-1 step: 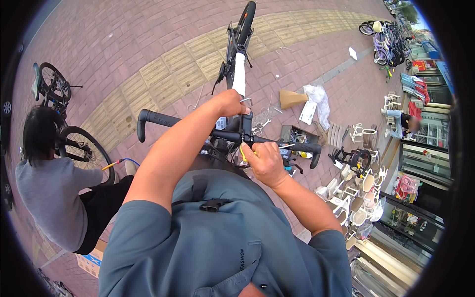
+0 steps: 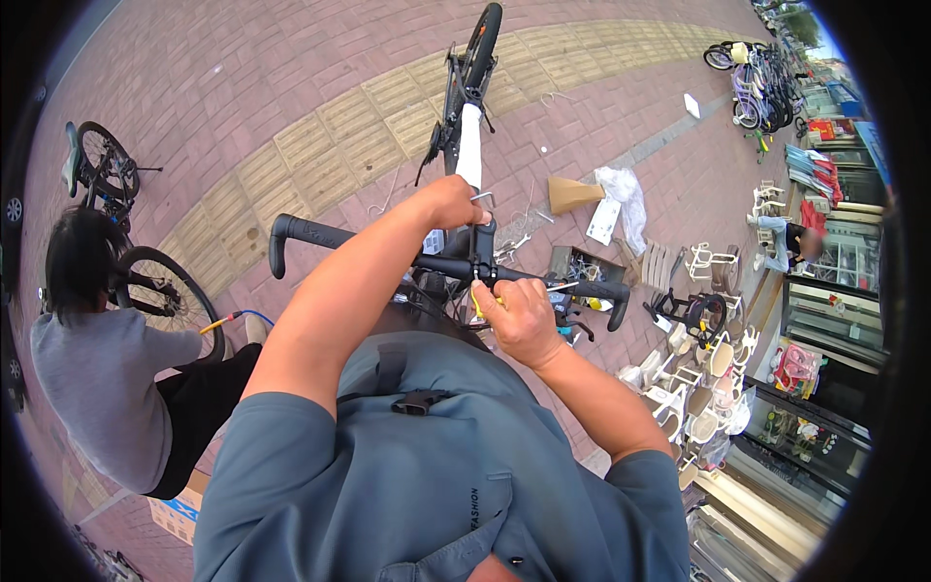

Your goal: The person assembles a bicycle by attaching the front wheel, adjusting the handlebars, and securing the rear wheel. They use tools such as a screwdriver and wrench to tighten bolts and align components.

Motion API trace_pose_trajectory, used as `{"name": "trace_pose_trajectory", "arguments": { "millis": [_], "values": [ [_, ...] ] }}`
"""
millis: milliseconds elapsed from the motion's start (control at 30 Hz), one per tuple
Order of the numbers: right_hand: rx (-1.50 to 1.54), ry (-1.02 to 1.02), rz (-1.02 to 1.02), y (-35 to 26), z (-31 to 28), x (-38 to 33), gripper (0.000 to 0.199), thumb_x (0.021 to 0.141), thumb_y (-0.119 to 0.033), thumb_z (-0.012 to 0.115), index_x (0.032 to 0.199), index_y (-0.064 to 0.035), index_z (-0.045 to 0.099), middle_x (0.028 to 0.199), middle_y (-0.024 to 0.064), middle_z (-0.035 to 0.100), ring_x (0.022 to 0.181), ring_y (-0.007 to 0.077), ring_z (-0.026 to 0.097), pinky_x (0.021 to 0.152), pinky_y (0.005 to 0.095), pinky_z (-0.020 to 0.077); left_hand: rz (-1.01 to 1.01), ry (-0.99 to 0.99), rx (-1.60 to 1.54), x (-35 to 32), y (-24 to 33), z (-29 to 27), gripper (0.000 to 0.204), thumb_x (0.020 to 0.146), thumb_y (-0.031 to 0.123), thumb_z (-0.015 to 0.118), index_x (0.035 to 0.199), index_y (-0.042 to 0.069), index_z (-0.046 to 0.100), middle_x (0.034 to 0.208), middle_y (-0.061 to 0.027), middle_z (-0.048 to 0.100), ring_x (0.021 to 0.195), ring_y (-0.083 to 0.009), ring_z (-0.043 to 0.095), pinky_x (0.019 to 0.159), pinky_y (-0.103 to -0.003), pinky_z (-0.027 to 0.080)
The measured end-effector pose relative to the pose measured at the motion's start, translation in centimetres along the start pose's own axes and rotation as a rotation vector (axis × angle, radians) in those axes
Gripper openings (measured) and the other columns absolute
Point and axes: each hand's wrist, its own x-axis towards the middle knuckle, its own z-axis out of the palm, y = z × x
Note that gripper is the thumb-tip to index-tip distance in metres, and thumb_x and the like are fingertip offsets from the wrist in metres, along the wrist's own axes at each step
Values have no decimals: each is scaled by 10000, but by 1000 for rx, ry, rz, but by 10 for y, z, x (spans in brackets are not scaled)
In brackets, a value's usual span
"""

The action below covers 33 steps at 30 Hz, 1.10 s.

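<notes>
My left hand [image 2: 452, 202] is closed at the top of a bicycle's stem [image 2: 483, 236], with a bent metal hex key [image 2: 482, 196] showing at its fingers. My right hand [image 2: 525, 316] is closed just behind the black drop handlebar [image 2: 330, 233]. It grips a yellow-handled tool [image 2: 476, 300], and a thin metal rod [image 2: 561, 287] shows past the knuckles. The tool's tip lies by the stem clamp and is partly hidden. The bicycle's white-wrapped frame tube [image 2: 469, 145] runs away from me to a wheel [image 2: 482, 47] at the far end.
A person in a grey shirt [image 2: 107, 388] crouches at left beside another bicycle [image 2: 160, 291]. An open toolbox [image 2: 587, 267], cardboard [image 2: 572, 194] and plastic wrap [image 2: 621, 199] lie on the paving. Several child seats [image 2: 698, 388] are piled at right, with parked bicycles [image 2: 761, 92] beyond.
</notes>
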Motion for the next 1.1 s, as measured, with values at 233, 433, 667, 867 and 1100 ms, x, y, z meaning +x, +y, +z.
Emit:
{"name": "trace_pose_trajectory", "arguments": {
  "millis": [233,433,667,867,1100],
  "values": [
    [-310,-261,-202,-16,-17,21,354,824,-165,626,1110,20,723,798,29,566,747,184,537,688,331,369,8,1,0,0,1,0,406,818,421,802,918,28,782,900,-197,741,856,-337,708,801,-425,537],
    [-352,-323,-188,-17,-11,28,362,817,-167,619,1123,1,716,739,26,546,702,183,544,615,340,407,-6,-8,14,2,0,1,417,825,423,795,931,20,779,900,-200,740,863,-342,708,798,-430,536],
    [-346,-275,78,-25,3,26,84,837,-141,614,894,-80,610,684,29,558,579,190,619,514,340,503,20,1,48,-1,5,0,422,830,429,788,947,23,781,926,-208,739,893,-352,710,810,-437,534],
    [-275,-321,284,-26,9,25,107,850,-130,615,800,-112,522,615,66,601,557,246,683,502,373,540,-40,-28,50,-1,12,1,383,840,385,790,1027,50,792,970,-197,747,926,-330,707,857,-422,526],
    [115,-293,735,-28,16,17,407,761,-324,811,902,-54,542,710,144,681,650,367,696,608,482,539,-9,-25,65,4,11,5,421,846,441,771,955,35,780,937,-202,741,911,-354,709,828,-434,535]
  ]
}}
